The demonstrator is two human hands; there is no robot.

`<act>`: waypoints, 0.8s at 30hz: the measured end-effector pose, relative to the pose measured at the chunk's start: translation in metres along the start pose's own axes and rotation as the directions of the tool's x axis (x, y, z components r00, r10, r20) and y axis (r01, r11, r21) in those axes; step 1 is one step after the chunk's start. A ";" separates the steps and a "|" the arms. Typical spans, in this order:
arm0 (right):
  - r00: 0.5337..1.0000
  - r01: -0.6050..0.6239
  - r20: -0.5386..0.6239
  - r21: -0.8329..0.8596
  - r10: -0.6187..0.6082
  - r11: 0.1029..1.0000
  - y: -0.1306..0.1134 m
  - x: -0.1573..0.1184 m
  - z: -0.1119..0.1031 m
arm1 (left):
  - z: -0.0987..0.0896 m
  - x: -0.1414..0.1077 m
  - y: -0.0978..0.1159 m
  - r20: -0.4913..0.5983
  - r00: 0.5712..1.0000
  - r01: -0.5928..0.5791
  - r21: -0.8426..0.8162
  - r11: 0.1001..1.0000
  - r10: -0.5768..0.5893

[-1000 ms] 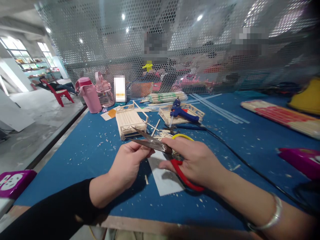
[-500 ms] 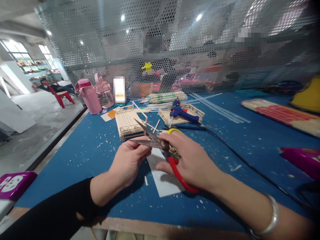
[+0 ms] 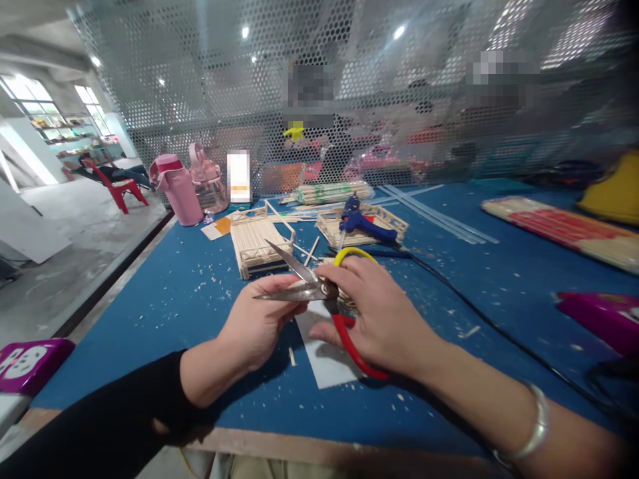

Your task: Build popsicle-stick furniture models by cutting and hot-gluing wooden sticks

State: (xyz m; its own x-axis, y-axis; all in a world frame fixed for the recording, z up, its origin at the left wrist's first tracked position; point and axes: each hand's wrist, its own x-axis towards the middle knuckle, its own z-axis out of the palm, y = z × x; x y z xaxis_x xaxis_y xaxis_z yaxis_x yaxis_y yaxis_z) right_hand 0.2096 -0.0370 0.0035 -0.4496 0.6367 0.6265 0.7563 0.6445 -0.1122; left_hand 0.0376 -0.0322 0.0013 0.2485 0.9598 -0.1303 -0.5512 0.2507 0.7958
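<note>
My right hand (image 3: 387,313) grips a pair of scissors (image 3: 312,291) with one red and one yellow handle loop. Their blades are parted and point left, the lower one crossing in front of my left fingers. My left hand (image 3: 254,322) is closed in a pinch close to the blades; what it holds, if anything, is hidden behind fingers and blade. Just beyond it stands a small bed-like frame of wooden sticks (image 3: 257,243). Under my hands lie a white sheet of paper (image 3: 327,369) and a pile of short stick pieces (image 3: 348,301), partly covered by my right hand.
A blue glue gun (image 3: 369,227) rests on a second stick frame (image 3: 329,234), its black cable (image 3: 464,309) running right. Bagged sticks (image 3: 334,193), clear glue sticks (image 3: 429,213) and a pink jug (image 3: 180,193) stand or lie farther back. Purple boxes (image 3: 37,364) flank the blue table (image 3: 164,319).
The scissors have tilted slightly, the lower blade tip dropping a little down and left across my left fingers. The blades stay parted, and both hands have barely shifted.
</note>
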 end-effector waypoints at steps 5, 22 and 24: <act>1.000 0.009 -0.027 -0.023 -0.009 1.000 0.000 -0.001 0.001 | 0.002 -0.002 0.001 -0.023 1.000 -0.005 -0.006 1.000 0.005; 1.000 0.004 -0.022 0.061 -0.002 0.998 -0.001 -0.002 0.000 | -0.007 -0.004 0.009 0.166 0.956 -0.290 0.402 0.869 0.242; 1.000 -0.008 -0.008 0.095 0.009 0.995 -0.001 -0.002 -0.001 | -0.005 -0.005 0.011 0.161 0.957 -0.290 0.427 0.857 0.243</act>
State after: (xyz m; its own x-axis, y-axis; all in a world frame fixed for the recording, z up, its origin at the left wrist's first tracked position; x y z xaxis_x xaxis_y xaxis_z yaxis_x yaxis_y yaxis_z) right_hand 0.2099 -0.0395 0.0029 -0.4387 0.6389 0.6320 0.7115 0.6765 -0.1900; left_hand 0.0265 -0.0335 0.0081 0.2323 0.9587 0.1642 -0.2041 -0.1170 0.9719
